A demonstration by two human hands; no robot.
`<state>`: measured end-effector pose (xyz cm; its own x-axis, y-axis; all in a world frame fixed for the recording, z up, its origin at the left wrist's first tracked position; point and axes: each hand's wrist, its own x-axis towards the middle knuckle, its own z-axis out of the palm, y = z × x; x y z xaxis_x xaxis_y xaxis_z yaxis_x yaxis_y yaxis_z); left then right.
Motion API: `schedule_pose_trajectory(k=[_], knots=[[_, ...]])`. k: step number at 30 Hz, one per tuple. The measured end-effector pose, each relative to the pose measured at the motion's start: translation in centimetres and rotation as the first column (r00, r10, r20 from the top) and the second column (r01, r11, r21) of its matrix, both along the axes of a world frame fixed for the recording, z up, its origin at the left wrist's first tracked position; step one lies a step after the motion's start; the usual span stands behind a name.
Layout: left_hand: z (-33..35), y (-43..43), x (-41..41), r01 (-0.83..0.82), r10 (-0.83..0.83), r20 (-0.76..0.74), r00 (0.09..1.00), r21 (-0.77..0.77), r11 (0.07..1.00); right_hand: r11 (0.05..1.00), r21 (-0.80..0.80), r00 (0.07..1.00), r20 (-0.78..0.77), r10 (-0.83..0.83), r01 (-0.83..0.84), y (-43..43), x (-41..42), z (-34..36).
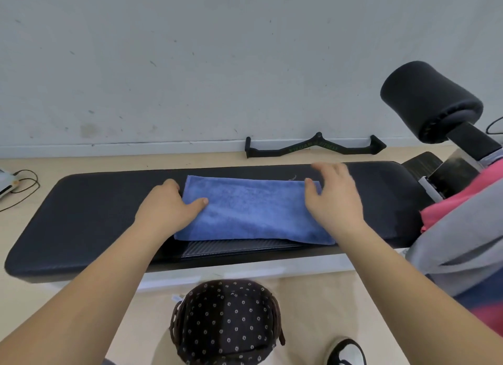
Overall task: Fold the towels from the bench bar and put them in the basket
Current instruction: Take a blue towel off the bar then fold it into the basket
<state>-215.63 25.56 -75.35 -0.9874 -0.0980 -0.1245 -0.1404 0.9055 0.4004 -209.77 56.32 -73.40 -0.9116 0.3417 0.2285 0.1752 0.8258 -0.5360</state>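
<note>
Bench pad (95, 215) bears folded blue towel (250, 209) | grey and pink towels (457, 242) heaped right | basket (226, 324) below on floor | right hand (334, 198) spread loosely over towel's right end | left hand (168, 206) on left edge, grip unclear

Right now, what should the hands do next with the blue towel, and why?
Probably fold the blue towel in half again, left end over to the right. It lies as a long strip on the bench pad, the left hand seems to pinch its left edge, the right hand is open over the right end, and the basket looks narrower.
</note>
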Motion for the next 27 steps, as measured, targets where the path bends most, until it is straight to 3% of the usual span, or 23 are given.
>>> schedule_pose_trajectory(k=[4,7,13,15,18,24,27], knots=[[0.3,1.2,0.4,-0.023,0.017,0.044,0.999,0.142,0.990,0.949,0.090,0.913,0.313,0.260,-0.301,-4.7,1.5,-1.2],[0.8,1.4,0.3,-0.075,0.049,0.106,0.993,0.256,0.964,0.907,0.165,0.814,0.523,0.251,-0.387,-6.4,2.5,-2.9],[2.2,0.4,0.9,-0.173,0.081,0.202,0.976,0.492,0.853,0.895,0.152,0.760,0.598,0.254,-0.419,-6.2,2.1,-2.4],[2.7,-0.1,1.0,-0.195,0.094,0.208,0.974,0.546,0.815,0.901,0.119,0.785,0.546,0.292,-0.418,-6.2,2.2,-2.1],[3.0,-0.9,1.4,-0.287,0.107,0.293,0.950,0.688,0.667,0.912,0.177,0.881,0.376,0.286,-0.371,-6.4,2.1,-2.1],[3.6,-2.0,1.9,-0.493,0.023,0.516,0.856,0.803,0.335,0.889,0.137,0.754,0.594,0.279,-0.436,-6.5,1.8,-2.5],[3.6,-1.9,1.8,-0.489,0.065,0.491,0.869,0.827,0.277,0.898,0.105,0.757,0.585,0.292,-0.427,-6.7,1.8,-2.0]])
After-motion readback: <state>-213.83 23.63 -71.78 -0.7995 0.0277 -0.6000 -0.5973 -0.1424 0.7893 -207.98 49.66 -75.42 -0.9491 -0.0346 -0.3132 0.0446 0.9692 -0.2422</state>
